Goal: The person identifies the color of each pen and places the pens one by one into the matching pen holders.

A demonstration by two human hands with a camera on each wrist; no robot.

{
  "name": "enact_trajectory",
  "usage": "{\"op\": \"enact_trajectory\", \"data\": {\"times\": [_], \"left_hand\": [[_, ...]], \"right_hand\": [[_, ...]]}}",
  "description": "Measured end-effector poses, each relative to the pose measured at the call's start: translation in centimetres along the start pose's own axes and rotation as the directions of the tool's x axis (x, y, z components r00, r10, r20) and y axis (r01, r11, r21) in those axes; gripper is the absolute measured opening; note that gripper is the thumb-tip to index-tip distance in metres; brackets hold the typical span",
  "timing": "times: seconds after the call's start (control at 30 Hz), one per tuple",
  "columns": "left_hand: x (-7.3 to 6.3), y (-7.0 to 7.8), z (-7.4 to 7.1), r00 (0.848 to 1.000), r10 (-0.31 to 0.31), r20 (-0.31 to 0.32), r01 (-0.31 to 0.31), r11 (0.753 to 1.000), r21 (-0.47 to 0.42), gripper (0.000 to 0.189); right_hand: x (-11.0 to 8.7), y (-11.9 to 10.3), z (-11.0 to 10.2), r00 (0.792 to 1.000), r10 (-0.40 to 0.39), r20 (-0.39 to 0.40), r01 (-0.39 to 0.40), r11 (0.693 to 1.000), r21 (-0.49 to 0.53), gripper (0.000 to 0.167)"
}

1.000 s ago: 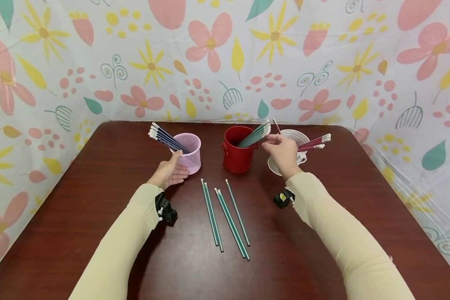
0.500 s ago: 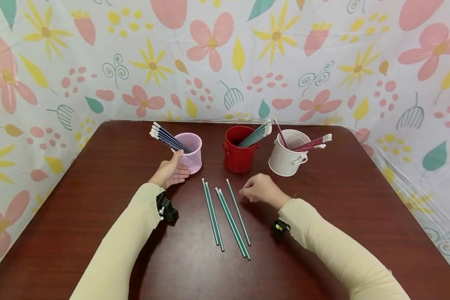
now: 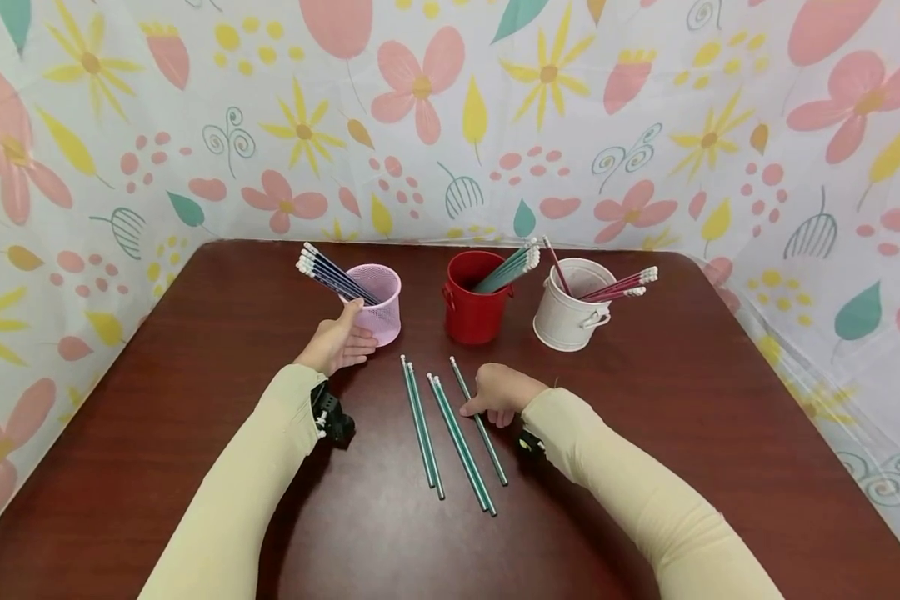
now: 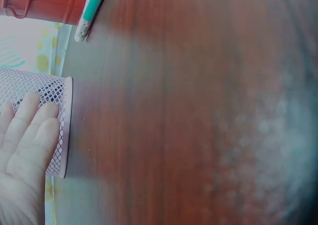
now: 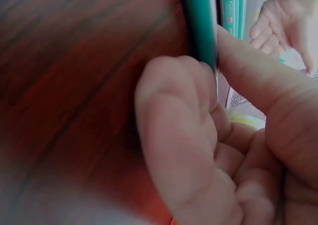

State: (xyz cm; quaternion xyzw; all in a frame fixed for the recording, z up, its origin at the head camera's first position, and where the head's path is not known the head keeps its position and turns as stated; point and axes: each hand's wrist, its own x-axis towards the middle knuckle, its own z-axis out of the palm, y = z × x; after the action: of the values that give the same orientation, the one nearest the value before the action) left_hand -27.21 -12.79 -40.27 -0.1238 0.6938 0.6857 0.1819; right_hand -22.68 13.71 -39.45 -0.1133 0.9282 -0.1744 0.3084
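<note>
In the head view, my left hand (image 3: 337, 340) rests against the pink mesh pencil cup (image 3: 386, 321), its thumb near the rim and its other fingers extended along the side. Dark blue pencils (image 3: 333, 275) lean out of that cup. My right hand (image 3: 506, 390) pinches a green pencil (image 3: 495, 454) between thumb and curled fingers, partway along its length. The right wrist view shows the same green pencil (image 5: 199, 24) between thumb and fingers. Left of it lie two pairs of green pencils (image 3: 461, 442), (image 3: 422, 429) on the table, eraser ends pointing away from me.
A red bucket (image 3: 474, 321) holding several green pencils (image 3: 512, 271) stands at the back middle. Right of it is a white bucket (image 3: 562, 321) with red pencils (image 3: 611, 289). The brown table (image 3: 217, 333) reaches back to a flower-patterned cloth (image 3: 420, 183).
My right hand has moved from the white bucket, leaving a red pencil standing in it, down and left to the rightmost loose green pencil, which it now pinches. My left hand stays at the pink cup.
</note>
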Motion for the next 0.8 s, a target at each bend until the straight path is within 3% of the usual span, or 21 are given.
{"op": "enact_trajectory", "data": {"times": [0.17,0.6,0.8], "left_hand": [[0.05,0.06,-0.06,1.0,-0.01,0.0,0.01,1.0,0.002,0.076],[0.2,0.42,0.08,1.0,0.003,-0.006,-0.003,1.0,-0.015,0.076],[-0.05,0.36,0.09,1.0,-0.007,-0.016,0.007,1.0,-0.008,0.075]], "right_hand": [[-0.12,-0.04,-0.41,0.999,-0.006,0.038,0.005,1.0,0.011,0.027],[-0.21,0.11,-0.51,1.0,-0.003,0.009,0.002,0.999,0.046,0.03],[-0.06,0.31,-0.45,0.999,0.007,0.032,-0.01,0.997,0.076,0.028]]}}
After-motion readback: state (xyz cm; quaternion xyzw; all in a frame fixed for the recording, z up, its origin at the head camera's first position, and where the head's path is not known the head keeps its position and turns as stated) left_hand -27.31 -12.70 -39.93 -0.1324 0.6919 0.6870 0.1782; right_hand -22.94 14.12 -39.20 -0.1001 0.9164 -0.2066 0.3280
